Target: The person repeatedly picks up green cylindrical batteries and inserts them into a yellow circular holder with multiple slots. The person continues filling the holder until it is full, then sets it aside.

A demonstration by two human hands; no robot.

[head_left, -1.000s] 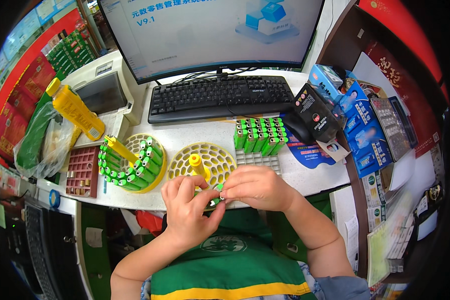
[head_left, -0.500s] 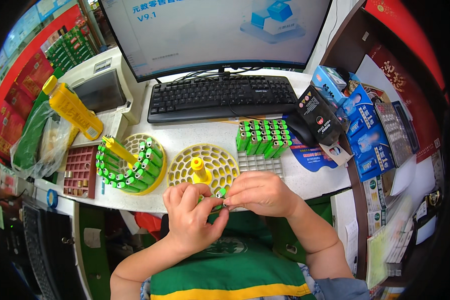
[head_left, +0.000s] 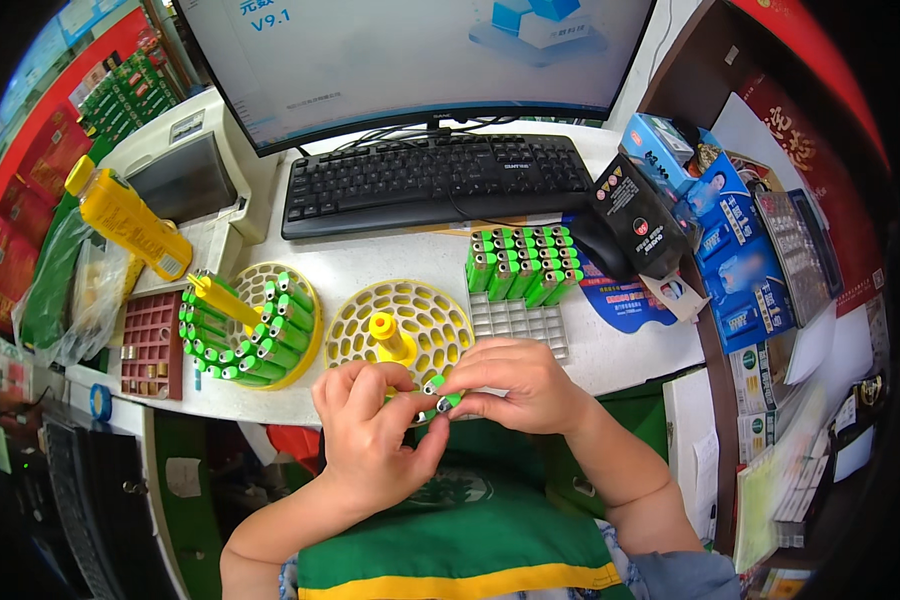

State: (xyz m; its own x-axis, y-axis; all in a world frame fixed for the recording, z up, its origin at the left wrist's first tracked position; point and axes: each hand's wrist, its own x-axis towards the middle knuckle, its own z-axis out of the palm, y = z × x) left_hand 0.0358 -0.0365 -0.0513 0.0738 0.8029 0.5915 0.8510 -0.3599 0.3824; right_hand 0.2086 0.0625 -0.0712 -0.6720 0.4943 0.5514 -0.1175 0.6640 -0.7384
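Note:
At the near edge of a round yellow rack [head_left: 355,312] with slotted holes and a central post, my two hands meet. The fingers of my right hand [head_left: 525,385] are closed on a green lighter [head_left: 451,401], its metal top toward my left fingertips. My left hand [head_left: 370,440] is closed in a pinch against green lighters at the rack's rim; its fingers partly hide what they grip. Another green lighter [head_left: 435,383] shows just beyond the fingertips. To the left, a second yellow rack [head_left: 313,350] carries a ring of green lighters [head_left: 278,348].
Several lighters [head_left: 505,282] stand in a pale grid tray [head_left: 530,330] at right. Behind are a keyboard [head_left: 440,183], mouse [head_left: 600,250] and monitor [head_left: 420,65]. A maroon compartment tray [head_left: 150,340] and yellow bottle [head_left: 135,225] lie left; a black box [head_left: 635,220] and blue packets [head_left: 740,270] right.
The view has shifted slightly. More of the green lighter now shows at my right fingertips, where mostly a small shiny end showed before. Both hands stay together at the rack's near rim.

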